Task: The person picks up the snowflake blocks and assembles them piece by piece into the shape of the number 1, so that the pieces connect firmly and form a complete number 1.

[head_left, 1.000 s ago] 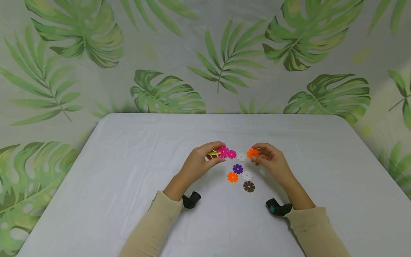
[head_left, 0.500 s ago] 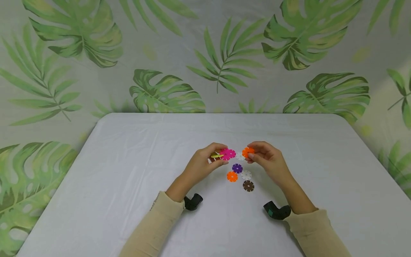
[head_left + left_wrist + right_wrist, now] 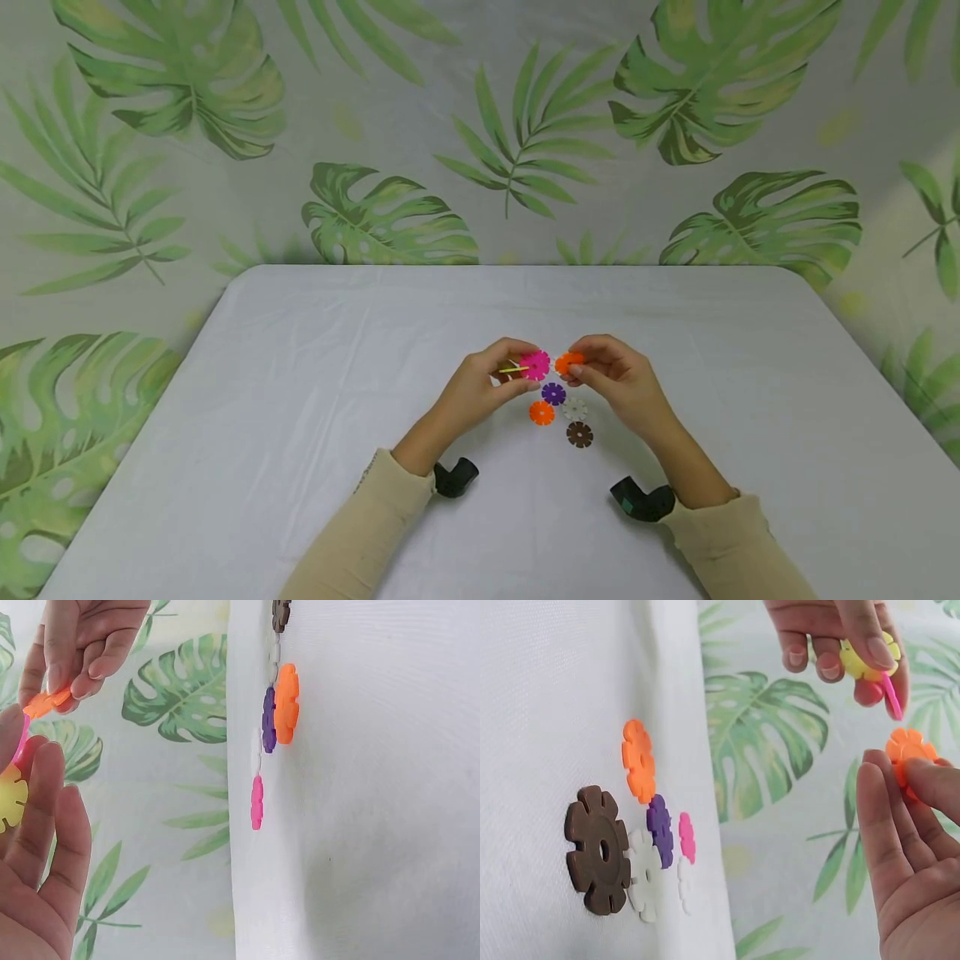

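My left hand (image 3: 487, 377) pinches a pink notched flower disc (image 3: 536, 365) joined crosswise to a yellow one (image 3: 853, 661), seen edge-on from the head. My right hand (image 3: 621, 379) pinches an orange flower disc (image 3: 567, 364) between thumb and fingers. A narrow gap parts the held pink and orange discs in the right wrist view (image 3: 909, 746). On the table below lie purple (image 3: 553, 393), orange (image 3: 542, 412), white (image 3: 575, 409) and brown (image 3: 579, 434) discs. Another white disc and a pink disc (image 3: 257, 802) lie farther back, mostly hidden from the head view by the held pieces.
A white cloth covers the table (image 3: 337, 375). Behind it hangs a leaf-patterned backdrop (image 3: 525, 125). Black devices (image 3: 456, 477) are worn at both wrists, low over the table.
Both hands have drawn together, bringing the orange disc leftward close to the pink one. The held discs now cover the pink disc on the table and most of the white one.
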`<state>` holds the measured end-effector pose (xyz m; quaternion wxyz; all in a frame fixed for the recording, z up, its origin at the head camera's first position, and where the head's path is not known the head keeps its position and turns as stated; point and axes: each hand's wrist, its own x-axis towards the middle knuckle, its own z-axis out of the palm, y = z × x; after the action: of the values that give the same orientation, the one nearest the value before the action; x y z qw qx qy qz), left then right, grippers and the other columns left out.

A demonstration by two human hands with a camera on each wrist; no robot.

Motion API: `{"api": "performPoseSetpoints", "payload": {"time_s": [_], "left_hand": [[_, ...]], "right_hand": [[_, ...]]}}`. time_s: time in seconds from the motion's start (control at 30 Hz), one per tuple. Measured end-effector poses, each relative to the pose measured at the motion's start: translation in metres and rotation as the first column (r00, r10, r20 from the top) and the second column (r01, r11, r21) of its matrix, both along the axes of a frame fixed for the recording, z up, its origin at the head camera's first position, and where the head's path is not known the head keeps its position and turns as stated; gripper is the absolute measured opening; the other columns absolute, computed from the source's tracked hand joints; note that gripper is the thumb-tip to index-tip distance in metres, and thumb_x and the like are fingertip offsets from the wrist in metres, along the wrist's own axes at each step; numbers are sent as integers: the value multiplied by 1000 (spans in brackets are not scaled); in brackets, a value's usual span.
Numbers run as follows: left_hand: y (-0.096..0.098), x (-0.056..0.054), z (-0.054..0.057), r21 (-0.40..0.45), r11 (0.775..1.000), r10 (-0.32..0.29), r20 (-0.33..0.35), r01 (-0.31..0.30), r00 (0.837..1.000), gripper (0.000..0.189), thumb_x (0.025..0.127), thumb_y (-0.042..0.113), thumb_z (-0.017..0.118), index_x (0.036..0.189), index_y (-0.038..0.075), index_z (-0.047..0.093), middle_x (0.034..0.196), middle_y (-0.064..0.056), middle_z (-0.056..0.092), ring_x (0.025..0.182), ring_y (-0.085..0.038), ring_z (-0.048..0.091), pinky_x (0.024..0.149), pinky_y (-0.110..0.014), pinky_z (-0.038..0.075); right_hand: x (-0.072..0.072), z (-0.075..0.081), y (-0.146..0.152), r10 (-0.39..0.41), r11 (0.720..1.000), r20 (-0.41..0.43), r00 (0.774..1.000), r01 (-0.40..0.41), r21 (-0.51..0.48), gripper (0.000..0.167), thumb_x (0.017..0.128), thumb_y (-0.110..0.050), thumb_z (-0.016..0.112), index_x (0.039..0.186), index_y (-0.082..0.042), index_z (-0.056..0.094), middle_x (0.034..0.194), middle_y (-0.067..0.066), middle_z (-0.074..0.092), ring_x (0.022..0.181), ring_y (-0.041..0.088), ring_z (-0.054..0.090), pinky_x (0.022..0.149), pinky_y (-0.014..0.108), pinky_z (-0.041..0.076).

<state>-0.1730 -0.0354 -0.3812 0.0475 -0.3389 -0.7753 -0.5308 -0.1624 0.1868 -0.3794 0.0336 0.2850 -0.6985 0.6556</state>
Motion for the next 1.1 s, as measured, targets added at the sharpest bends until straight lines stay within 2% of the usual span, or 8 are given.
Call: {"api": "performPoseSetpoints", "payload": {"time_s": [0.33, 0.7, 0.8, 0.97, 1.1], "left_hand": [[2, 1, 0, 4, 1000, -16, -3, 16, 1000, 36, 80, 13, 68, 112, 6, 56, 97, -4, 63, 83, -10, 61, 70, -22, 48], [3, 3, 0, -9, 1000, -25, 6, 25, 1000, 37, 80, 14, 67, 114, 7, 55, 103, -3, 62, 84, -8, 60, 71, -22, 48], [3, 3, 0, -28, 999, -42, -2, 42, 999, 36, 82, 14, 66, 115, 6, 53, 102, -3, 62, 85, -8, 60, 71, -22, 47], [5, 5, 2, -76, 991, -109, -16, 108, 994, 36, 87, 11, 59, 118, 3, 42, 101, -6, 60, 84, -9, 56, 72, -22, 45], [5, 6, 3, -74, 987, -146, -11, 145, 989, 36, 88, 8, 57, 117, 1, 38, 100, -8, 57, 84, -10, 55, 74, -20, 46]], "right_hand": [[4, 1, -6, -46, 997, -25, 999, 48, 68, 19, 84, 9, 55, 103, 6, 54, 92, 10, 60, 79, 18, 62, 71, 28, 50], [6, 1, -8, -78, 995, -52, 996, 81, 56, 15, 83, 10, 56, 97, 7, 54, 88, 14, 63, 78, 19, 64, 71, 29, 50], [6, 1, -7, -80, 996, -40, 996, 82, 42, 13, 83, 10, 56, 95, 7, 54, 88, 13, 63, 79, 18, 64, 72, 29, 50], [6, 1, -7, -53, 999, -46, 998, 53, 6, 12, 82, 13, 56, 93, 9, 55, 91, 12, 65, 81, 20, 64, 74, 31, 49], [7, 1, -7, -22, 999, -51, 998, 21, -24, 12, 81, 15, 55, 92, 9, 56, 93, 14, 65, 83, 24, 64, 74, 32, 49]]}}
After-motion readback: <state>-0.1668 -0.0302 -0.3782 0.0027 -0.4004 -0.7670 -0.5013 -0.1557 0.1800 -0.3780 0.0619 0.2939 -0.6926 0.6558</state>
